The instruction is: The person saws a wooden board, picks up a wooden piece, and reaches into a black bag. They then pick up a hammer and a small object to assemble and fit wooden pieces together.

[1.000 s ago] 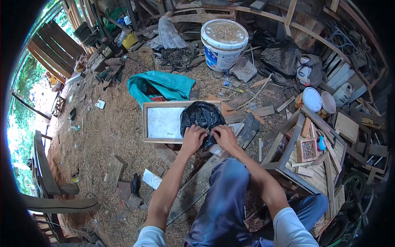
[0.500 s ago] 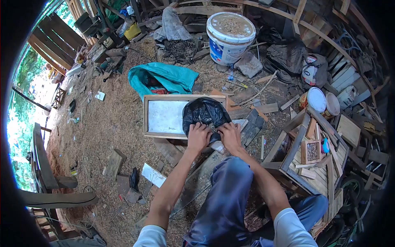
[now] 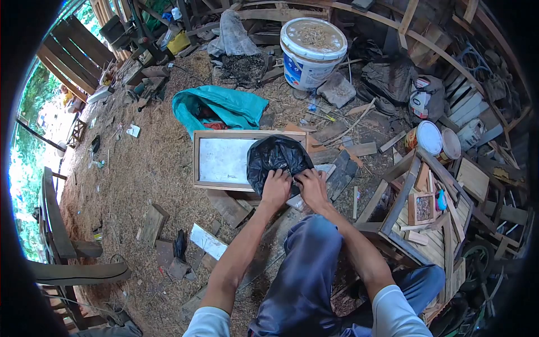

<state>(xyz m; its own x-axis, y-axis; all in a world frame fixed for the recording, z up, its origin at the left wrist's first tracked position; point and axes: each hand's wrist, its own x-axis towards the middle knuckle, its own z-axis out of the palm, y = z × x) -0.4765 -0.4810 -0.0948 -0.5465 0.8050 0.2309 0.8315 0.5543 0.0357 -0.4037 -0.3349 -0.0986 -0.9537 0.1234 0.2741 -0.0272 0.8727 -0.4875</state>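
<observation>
A black plastic bag (image 3: 279,153) rests over the right part of a shallow wooden-framed tray (image 3: 224,160) with a whitish bottom. My left hand (image 3: 277,186) grips the near edge of the bag, fingers curled over it. Close beside it on the right, my right hand (image 3: 312,185) holds the same edge with bent fingers. Between the two hands the bag opens slightly, and its contents are too small to make out. A teal sack (image 3: 236,106) lies crumpled just behind the tray.
A large white bucket (image 3: 313,50) stands at the back. Smaller paint tubs (image 3: 429,137) sit to the right, near a wooden frame (image 3: 401,208) holding offcuts and a small box. Wood pieces (image 3: 152,224) lie on the shavings-covered ground (image 3: 135,180).
The whole view has shifted slightly. Both hands stay on the bag's near edge, with only a slight change in their fingers.
</observation>
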